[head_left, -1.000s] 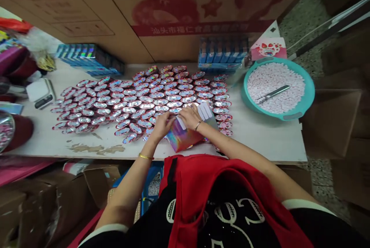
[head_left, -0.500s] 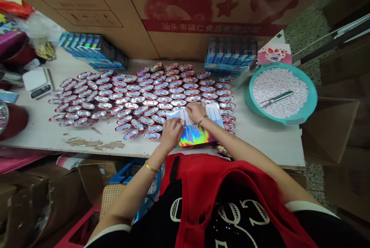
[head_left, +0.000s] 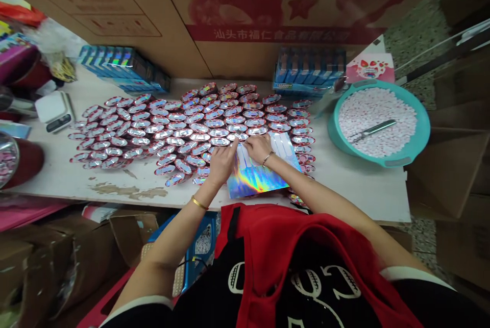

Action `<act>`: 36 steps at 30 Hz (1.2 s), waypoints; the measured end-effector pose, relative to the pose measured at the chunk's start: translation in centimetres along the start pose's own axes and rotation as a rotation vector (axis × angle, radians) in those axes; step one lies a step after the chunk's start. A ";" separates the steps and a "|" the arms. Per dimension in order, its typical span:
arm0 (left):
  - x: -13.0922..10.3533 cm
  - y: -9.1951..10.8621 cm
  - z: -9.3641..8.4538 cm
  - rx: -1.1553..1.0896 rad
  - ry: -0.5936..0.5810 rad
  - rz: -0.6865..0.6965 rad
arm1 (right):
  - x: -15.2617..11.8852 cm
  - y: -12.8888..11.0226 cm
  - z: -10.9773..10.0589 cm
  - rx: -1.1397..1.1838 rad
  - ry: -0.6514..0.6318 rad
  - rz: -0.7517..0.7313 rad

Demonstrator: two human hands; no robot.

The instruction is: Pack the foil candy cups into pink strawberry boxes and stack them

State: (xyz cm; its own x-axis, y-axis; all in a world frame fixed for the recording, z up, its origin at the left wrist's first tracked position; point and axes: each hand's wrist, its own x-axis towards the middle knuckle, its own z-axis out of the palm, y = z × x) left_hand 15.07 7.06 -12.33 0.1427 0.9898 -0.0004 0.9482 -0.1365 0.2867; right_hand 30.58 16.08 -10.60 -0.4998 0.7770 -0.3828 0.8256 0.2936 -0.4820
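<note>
At the left edge of the tabletop (head_left: 57,180) I note a small white digital scale (head_left: 53,111), and beyond it, toward the rear left, a row of blue holographic boxes (head_left: 122,68) set against the cardboard cartons (head_left: 245,17); across the middle of the tabletop lies a broad spread of shiny foil-lidded cups (head_left: 172,129), packed close in rows from the left part to right of centre, some touching one another.

At the near edge, centre, I see the left hand (head_left: 222,162) with its fingers curled down onto the left upper corner of a holographic sheet (head_left: 254,180), the fingertips pressing or pinching there, though I cannot tell whether they grip it fully; a gold bangle (head_left: 198,203) sits on that wrist; the sheet lies flat on the tabletop just short of the near edge, its far edge overlapping the nearest cups and showing pale strips (head_left: 283,147).

The right hand (head_left: 259,148) rests on the sheet's far edge, fingers bent over the strips and touching them, a thin bracelet on the wrist; the two hands are just beside each other.

Toward the rear right stands a second row of blue boxes (head_left: 308,70), with a pink strawberry-printed box (head_left: 369,67) next to it; at the right edge sits a teal basin (head_left: 421,139) filled with small white pellets (head_left: 367,114), a metal scoop (head_left: 373,129) lying on them.
</note>
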 end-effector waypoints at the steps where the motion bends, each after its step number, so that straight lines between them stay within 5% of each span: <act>1: -0.3 -0.1 0.2 -0.007 0.013 0.016 | 0.2 0.1 0.2 0.006 -0.003 0.008; 7: -3.3 0.3 -0.4 -0.113 0.095 0.048 | 1.5 0.5 2.1 0.030 0.004 0.022; 12: -5.1 2.1 -3.8 -0.501 0.357 -0.222 | 1.5 0.3 2.4 0.077 0.067 -0.057; 15: -4.4 3.8 -5.7 -0.867 0.506 -0.440 | -0.8 0.4 1.5 0.379 0.239 -0.150; 18: -2.9 5.9 -6.1 -1.121 0.529 -0.560 | -4.8 1.2 0.5 0.819 0.245 -0.023; 21: -1.4 8.6 -4.9 -1.219 0.456 -0.597 | -9.1 2.9 -0.1 1.014 0.156 0.129; 27: 1.6 14.9 0.8 -1.261 0.155 -0.597 | -14.6 9.3 -1.4 0.908 0.308 0.274; 31: 4.4 18.3 4.2 -1.159 0.067 -0.514 | -15.2 14.6 -2.8 0.747 0.323 0.369; 36: 7.3 20.0 6.7 -0.820 -0.013 -0.386 | -13.8 18.5 -4.1 0.454 0.287 0.444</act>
State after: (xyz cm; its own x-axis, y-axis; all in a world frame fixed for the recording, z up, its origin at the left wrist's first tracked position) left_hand 36.97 11.23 -13.03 -0.1354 0.9594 -0.2474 0.4320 0.2819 0.8567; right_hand 53.80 13.08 -11.01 0.0005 0.9044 -0.4268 0.7133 -0.2994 -0.6336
